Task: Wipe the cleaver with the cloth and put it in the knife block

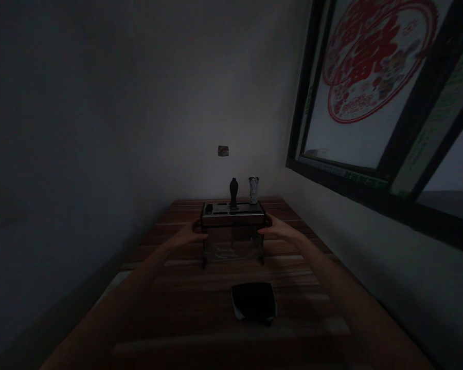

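A clear-sided rack (233, 237) with a slotted top stands mid-table (177, 288), a dark handle (233, 193) rising from one slot. The left hand (187, 235) and right hand (280, 230) each close their grip on its sides. A dark cloth (253, 301) lies nearer.

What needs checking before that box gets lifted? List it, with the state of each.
1. Left hand on the left side of the box: ok.
2. Right hand on the right side: ok.
3. Fingers closed firmly round the side handles: cannot tell, too dark.
4. Dark handle standing upright in a top slot: ok.
5. Black pad lying apart from the box, nearer the person: ok.
6. Cup behind the box, touching it or not: cannot tell.
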`<act>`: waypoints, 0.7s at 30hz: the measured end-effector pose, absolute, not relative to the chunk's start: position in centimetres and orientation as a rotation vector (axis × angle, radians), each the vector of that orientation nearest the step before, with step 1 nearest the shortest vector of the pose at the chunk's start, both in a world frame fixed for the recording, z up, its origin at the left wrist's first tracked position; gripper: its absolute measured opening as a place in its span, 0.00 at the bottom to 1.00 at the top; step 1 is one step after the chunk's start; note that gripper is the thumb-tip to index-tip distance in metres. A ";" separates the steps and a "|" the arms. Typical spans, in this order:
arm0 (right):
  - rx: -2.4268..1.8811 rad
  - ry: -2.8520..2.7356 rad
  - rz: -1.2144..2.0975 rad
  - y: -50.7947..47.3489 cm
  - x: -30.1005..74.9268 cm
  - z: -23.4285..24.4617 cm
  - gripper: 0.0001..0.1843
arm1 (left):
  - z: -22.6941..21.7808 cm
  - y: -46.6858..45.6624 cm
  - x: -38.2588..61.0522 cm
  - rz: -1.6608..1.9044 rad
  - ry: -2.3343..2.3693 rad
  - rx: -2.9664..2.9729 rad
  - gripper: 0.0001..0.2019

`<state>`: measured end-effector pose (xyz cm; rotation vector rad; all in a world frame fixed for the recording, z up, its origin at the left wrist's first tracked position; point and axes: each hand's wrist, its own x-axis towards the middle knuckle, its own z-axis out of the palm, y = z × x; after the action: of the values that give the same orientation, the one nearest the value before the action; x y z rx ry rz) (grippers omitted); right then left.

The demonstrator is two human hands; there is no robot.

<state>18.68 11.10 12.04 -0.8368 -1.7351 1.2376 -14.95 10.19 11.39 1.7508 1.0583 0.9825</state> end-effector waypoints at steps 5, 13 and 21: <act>-0.844 -1.732 1.228 11.8 18.9 12.1 0.36 | 12.1 10.3 -14.8 0.955 1.094 1.776 0.38; -0.900 -1.701 1.182 11.8 22.3 13.1 0.35 | 12.9 11.5 -12.0 0.990 0.984 1.835 0.35; -0.964 -1.625 1.145 9.9 28.9 13.8 0.31 | 12.2 12.2 -5.3 1.016 0.893 1.793 0.35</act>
<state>28.90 9.94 13.76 -0.9635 -1.6253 1.1447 -5.35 12.25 12.20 1.7932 0.8925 1.0156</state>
